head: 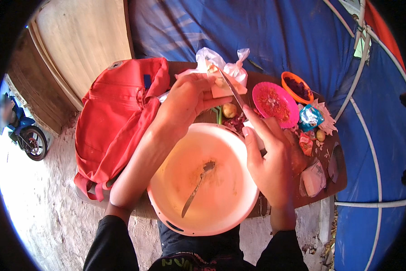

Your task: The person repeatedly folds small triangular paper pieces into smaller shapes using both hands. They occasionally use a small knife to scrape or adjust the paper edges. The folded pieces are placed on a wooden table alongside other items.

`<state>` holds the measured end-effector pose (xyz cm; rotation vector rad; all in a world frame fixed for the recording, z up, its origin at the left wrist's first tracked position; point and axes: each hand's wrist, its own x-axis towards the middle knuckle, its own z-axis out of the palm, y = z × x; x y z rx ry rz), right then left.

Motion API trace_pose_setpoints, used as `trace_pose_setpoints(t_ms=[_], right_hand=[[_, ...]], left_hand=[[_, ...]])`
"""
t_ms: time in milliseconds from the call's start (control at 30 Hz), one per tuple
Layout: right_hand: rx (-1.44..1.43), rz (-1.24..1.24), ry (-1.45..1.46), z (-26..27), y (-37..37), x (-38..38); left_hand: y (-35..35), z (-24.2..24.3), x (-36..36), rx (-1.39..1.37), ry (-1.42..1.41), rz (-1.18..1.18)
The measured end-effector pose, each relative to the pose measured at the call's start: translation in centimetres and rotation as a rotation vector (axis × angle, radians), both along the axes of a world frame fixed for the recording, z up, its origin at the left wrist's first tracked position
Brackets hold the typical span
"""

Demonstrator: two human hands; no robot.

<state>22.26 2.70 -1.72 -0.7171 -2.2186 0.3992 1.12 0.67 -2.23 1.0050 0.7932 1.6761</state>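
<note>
My right hand (269,149) grips a knife (235,91) by its pale handle, with the blade slanting up and to the left. Next to the blade, my left hand (189,96) is raised with its fingers bent around a small pale piece (219,81). Whether the fingers grip that piece is unclear, as glare and the hand itself hide the contact. Below both hands sits a wide, pale plastic basin (203,231) at the table's near edge. A metal spoon (193,193) lies inside it, dark residue around its bowl.
A red backpack (118,111) covers the table's left side. Behind my hands are tied plastic bags (237,69). To the right stand a pink plate (259,88) of chopped food, an orange bowl (286,78), a blue packet (310,118) and a wrapped pale block (313,179). A blue tarp (223,27) hangs behind.
</note>
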Motion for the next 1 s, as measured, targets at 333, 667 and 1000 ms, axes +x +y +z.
trace_pose_setpoints(t_ms=[333, 667, 1000], right_hand=[[0.017, -0.036, -0.102, -0.2, -0.7, -0.4], [0.081, -0.121, -0.275, -1.8, -1.7, -0.6], [-0.053, 0.013, -0.029, -0.1, -0.2, 3.3]], left_hand=[[0.0, 0.1, -0.2, -0.096, -0.21, -0.088], [0.6, -1.1, 0.0, -0.238, -0.456, 0.016], [0.8, -0.7, -0.5, -0.039, -0.33, -0.046]])
